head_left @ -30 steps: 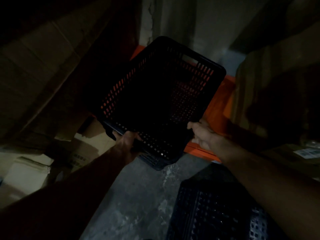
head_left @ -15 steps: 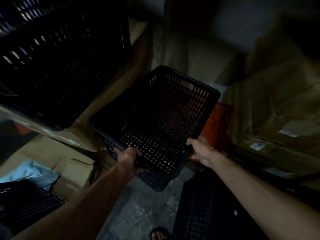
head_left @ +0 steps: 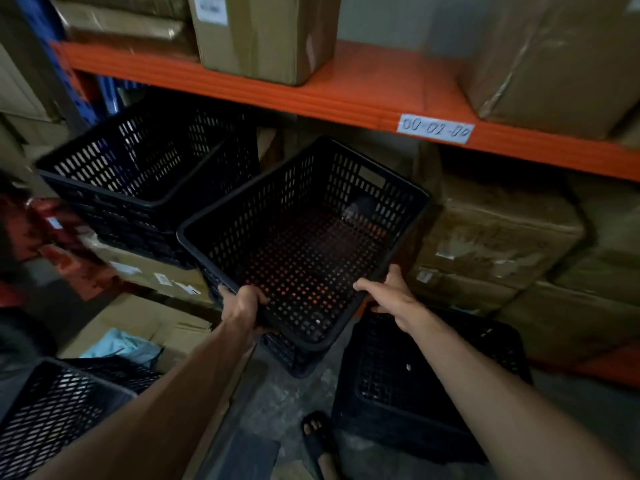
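Note:
I hold an empty black perforated plastic basket [head_left: 391, 188] tilted in the air in front of me, its open side facing me. My left hand [head_left: 242, 306] grips the near-left rim, thumb inside and fingers curled under. My right hand [head_left: 389, 291] grips the near-right rim the same way. To the left, a stack of the same black baskets [head_left: 138, 174] rests on cardboard boxes, close beside the held one.
An orange shelf beam [head_left: 311, 98] with a white label [head_left: 435, 128] runs overhead, carrying cardboard boxes [head_left: 266, 32]. Wrapped boxes [head_left: 495, 244] fill the space under it. More black baskets stand on the floor at right [head_left: 433, 386] and lower left [head_left: 52, 414]. My sandalled foot [head_left: 317, 434] stands on the concrete floor.
The basket has risen from near the floor to chest height, still in both hands. My view has lifted, so the shelf and basket stack now show, and the scene is brighter.

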Tool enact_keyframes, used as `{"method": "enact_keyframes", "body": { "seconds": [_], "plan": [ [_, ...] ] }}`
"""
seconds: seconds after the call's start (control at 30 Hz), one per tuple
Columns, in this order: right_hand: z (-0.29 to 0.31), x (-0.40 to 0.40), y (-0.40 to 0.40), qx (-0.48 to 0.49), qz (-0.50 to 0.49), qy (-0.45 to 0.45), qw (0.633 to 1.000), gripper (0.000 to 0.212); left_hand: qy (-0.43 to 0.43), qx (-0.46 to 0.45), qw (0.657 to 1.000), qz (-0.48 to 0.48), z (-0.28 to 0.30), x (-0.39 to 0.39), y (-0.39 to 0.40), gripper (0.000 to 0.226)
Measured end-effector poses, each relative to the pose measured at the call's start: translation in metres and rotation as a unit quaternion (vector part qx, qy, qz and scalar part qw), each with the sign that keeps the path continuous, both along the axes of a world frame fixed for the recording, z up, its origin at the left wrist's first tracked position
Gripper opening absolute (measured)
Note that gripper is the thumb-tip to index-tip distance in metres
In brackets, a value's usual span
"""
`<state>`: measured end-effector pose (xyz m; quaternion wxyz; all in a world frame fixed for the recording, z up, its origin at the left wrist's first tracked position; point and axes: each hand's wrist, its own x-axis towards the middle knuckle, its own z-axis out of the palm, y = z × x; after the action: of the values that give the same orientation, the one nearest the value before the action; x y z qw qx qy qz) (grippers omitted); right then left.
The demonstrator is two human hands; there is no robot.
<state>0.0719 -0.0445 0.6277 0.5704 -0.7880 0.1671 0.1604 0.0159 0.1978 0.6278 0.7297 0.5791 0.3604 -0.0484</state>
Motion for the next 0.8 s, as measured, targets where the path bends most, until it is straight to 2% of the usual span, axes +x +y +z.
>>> {"method": "enact_keyframes", "body": {
  "seconds": [0.1,0.23,0.3,0.37,0.43,0.5,0.53,0.6,0.67,0.7,0.8],
  "plan": [
    [0.03,-0.03,-0.024,0.05,-0.098,0.018,0.994,0.067,-0.004,0.02,1.0,-0.017,0.035,-0.031,-0.003,0.087],
    [0.062,-0.06,-0.09,0.068,-0.238,-0.023,0.969,0.085,0.019,0.061,0.996,-0.066,0.055,-0.062,-0.008,0.092],
    [0.073,-0.07,-0.132,0.077,-0.28,-0.019,0.957,0.09,0.026,0.079,0.992,-0.092,0.06,-0.073,-0.015,0.08],
    [0.084,-0.081,-0.174,0.048,-0.298,-0.01,0.953,0.098,0.029,0.099,0.988,-0.118,0.063,-0.079,-0.025,0.057],
    [0.08,-0.093,-0.209,0.049,-0.298,0.045,0.952,0.108,0.033,0.119,0.983,-0.136,0.062,-0.082,-0.037,0.044],
    [0.039,-0.102,-0.263,0.04,-0.294,0.106,0.949,0.082,0.038,0.136,0.977,-0.162,0.058,-0.081,-0.05,0.041],
    [0.017,-0.11,-0.291,0.04,-0.285,0.124,0.95,0.077,0.041,0.143,0.972,-0.183,0.059,-0.079,-0.063,0.039],
    [0.024,-0.14,-0.297,0.011,-0.261,0.169,0.95,0.088,0.043,0.152,0.965,-0.208,0.054,-0.073,-0.083,0.045],
    [0.033,-0.161,-0.306,-0.023,-0.274,0.153,0.949,0.064,0.057,0.16,0.955,-0.241,0.051,-0.062,-0.107,0.047],
    [0.034,-0.167,-0.312,-0.03,-0.28,0.146,0.949,0.052,0.068,0.166,0.95,-0.257,0.051,-0.058,-0.115,0.038],
    [0.004,-0.173,-0.35,-0.03,-0.33,0.129,0.935,0.044,0.08,0.2,0.927,-0.308,0.038,-0.035,-0.149,0.021]
  ]
}}
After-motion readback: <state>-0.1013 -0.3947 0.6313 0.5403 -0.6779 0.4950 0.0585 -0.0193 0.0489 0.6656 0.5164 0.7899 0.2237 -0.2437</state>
